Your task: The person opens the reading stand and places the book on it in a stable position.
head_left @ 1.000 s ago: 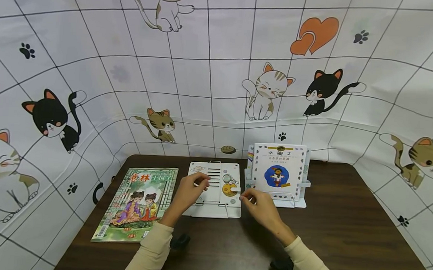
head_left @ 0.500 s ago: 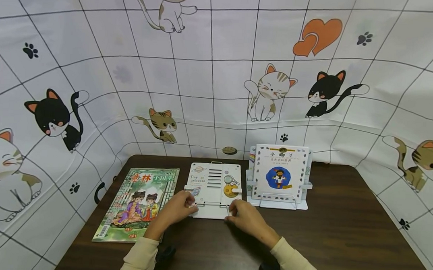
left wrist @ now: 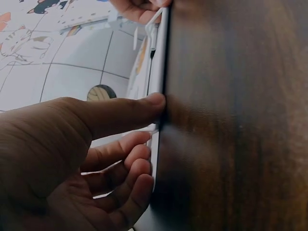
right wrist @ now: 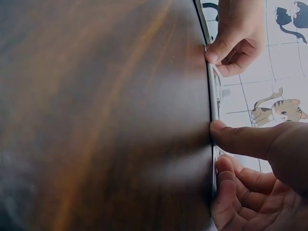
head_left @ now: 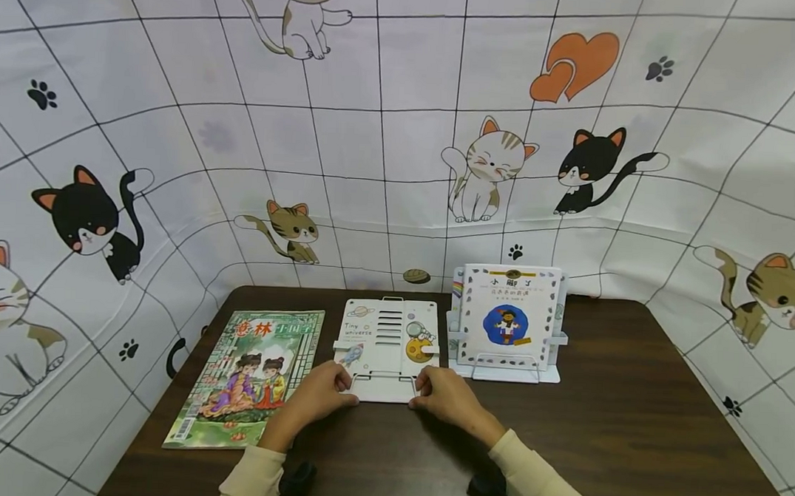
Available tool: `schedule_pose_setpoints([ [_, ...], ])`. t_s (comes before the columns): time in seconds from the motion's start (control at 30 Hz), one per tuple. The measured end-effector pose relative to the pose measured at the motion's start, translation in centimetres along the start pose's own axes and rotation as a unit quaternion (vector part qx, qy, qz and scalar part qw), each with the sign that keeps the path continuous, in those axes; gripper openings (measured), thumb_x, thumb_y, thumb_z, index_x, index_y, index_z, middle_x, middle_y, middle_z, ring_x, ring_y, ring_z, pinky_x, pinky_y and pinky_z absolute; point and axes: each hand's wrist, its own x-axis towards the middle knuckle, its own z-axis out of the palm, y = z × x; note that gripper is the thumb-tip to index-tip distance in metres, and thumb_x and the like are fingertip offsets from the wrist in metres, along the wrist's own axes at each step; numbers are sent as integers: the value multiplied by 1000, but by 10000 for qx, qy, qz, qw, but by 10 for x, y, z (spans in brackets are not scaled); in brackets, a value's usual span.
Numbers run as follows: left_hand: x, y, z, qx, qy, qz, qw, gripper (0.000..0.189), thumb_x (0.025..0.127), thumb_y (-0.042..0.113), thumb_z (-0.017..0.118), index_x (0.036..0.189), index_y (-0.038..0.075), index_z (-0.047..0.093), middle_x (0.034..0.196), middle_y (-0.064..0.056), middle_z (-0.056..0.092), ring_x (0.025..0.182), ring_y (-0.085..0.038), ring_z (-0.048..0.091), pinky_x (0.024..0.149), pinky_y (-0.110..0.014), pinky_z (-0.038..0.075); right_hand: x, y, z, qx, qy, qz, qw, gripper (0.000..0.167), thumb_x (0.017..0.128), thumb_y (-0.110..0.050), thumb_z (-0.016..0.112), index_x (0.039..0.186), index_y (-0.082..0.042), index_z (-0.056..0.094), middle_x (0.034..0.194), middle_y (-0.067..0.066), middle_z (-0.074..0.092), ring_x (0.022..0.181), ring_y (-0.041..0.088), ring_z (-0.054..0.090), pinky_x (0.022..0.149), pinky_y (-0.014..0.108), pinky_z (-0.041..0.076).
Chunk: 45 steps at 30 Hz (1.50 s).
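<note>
A white book stand (head_left: 387,357), printed with "Tiny universe", a planet and a rocket, lies folded flat on the table. My left hand (head_left: 314,398) grips its front left corner; in the left wrist view the thumb (left wrist: 137,109) presses the front edge while the fingers curl along the side. At the front right corner my right hand (head_left: 456,400) holds the stand likewise, its thumb (right wrist: 240,138) on the edge in the right wrist view. The fingertips' undersides are partly hidden.
A second white book stand (head_left: 552,369) stands upright at the right, bearing a white picture book (head_left: 477,333). Left of the flat stand lies a green magazine (head_left: 223,425). The dark wooden table (head_left: 629,436) backs onto a cat-print cloth (head_left: 409,145).
Both hands have moved down from above the flat stand's sides to its front corners and now grip them. The stand's printed left half has come into view.
</note>
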Motion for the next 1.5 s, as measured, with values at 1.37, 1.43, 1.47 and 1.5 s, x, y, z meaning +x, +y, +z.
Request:
schedule_pose_setpoints([
  [1.37, -4, -17, -11, -550, 224, 77, 9982, 29, 80, 13, 94, 78, 15, 65, 73, 4, 61, 64, -9, 52, 64, -29, 43, 14, -10, 10, -263, 157, -801, 9963, 35, 80, -17, 93, 71, -22, 59, 66, -14, 61, 61, -2, 49, 59, 22, 41],
  [1.43, -4, -21, -13, -657, 25, 183, 9977, 27, 82, 12, 92, 80, 14, 65, 75, 4, 62, 65, -9, 53, 64, -28, 44, 14, -11, 8, -174, 24, -758, 9970, 33, 83, -16, 91, 73, -21, 60, 68, -13, 63, 62, -2, 50, 60, 22, 42],
  [1.47, -3, -25, -15, -762, -148, 247, 9967, 24, 84, 10, 90, 83, 13, 66, 77, 3, 64, 67, -8, 55, 64, -28, 46, 13, -12, 6, -70, -94, -730, 9973, 31, 85, -15, 90, 75, -20, 61, 70, -13, 65, 64, -3, 52, 61, 22, 43],
  [1.5, -3, -27, -17, -913, -349, 288, 9948, 21, 86, 8, 87, 86, 11, 67, 79, 1, 66, 69, -9, 58, 65, -28, 47, 12, -12, 4, 50, -194, -730, 9971, 28, 87, -12, 88, 77, -19, 63, 72, -11, 67, 65, -3, 54, 62, 21, 44],
])
